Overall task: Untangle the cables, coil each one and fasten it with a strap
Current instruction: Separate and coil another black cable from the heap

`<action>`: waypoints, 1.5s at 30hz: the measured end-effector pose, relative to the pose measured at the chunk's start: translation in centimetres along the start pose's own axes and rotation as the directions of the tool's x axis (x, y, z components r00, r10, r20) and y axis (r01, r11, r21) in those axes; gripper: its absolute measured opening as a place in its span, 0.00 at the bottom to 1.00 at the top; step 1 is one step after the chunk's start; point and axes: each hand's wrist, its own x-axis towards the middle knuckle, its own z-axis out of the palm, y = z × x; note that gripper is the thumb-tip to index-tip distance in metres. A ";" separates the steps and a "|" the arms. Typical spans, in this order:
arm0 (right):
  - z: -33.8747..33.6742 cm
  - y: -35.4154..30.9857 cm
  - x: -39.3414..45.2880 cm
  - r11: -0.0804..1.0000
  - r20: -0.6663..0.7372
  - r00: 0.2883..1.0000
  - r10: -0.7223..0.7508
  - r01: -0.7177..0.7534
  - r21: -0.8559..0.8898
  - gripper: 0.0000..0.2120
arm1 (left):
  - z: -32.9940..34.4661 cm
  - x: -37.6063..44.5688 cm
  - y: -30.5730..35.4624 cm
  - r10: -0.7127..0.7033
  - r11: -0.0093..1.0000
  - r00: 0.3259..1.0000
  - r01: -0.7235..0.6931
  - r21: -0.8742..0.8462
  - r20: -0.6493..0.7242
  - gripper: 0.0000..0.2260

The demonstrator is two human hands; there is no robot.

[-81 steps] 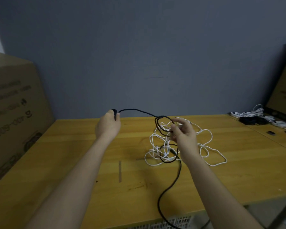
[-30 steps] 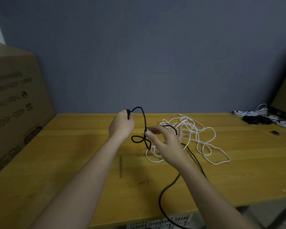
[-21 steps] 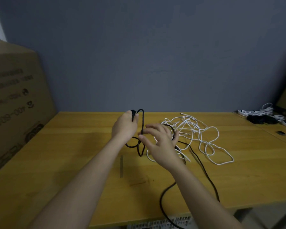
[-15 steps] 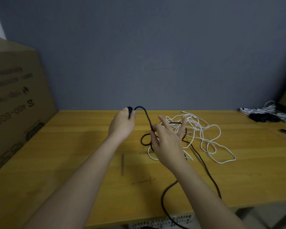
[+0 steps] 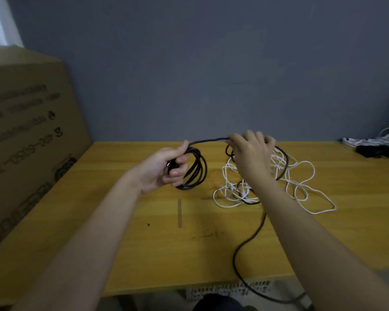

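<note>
My left hand [image 5: 164,168] grips a small coil of the black cable [image 5: 197,169], several loops hanging from its fingers above the wooden table [image 5: 144,243]. A taut stretch of the same cable runs right to my right hand [image 5: 250,157], which pinches it with curled fingers. Beneath and beyond that hand lies a tangle of white cable [image 5: 301,187] with black loops threaded through it. The rest of the black cable trails over the table's front edge at the lower right.
A large cardboard box [image 5: 27,142] stands along the table's left side. At the far right edge lie bundled white cables [image 5: 368,141] and a dark bundle [image 5: 378,151]. A grey wall closes the back.
My left hand now holds several black loops instead of just the cable end. The right hand has moved up and right, drawing the cable taut above the tangle.
</note>
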 end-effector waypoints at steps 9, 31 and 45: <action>2.0 -6.9 -5.5 0.952 0.129 0.944 -0.304 0.295 0.085 0.16 | 0.4 2.0 -1.3 0.253 0.873 0.898 -0.372 -0.316 -0.360 0.11; -3.9 -1.4 -4.5 0.404 0.429 0.903 0.015 -0.399 0.824 0.17 | -0.2 4.4 -3.0 0.135 0.733 0.946 0.105 0.672 -0.294 0.08; -3.1 4.0 -0.9 0.602 0.355 0.793 0.495 -0.608 0.517 0.11 | -2.8 1.8 -2.9 0.214 0.691 0.930 0.071 0.720 -0.298 0.13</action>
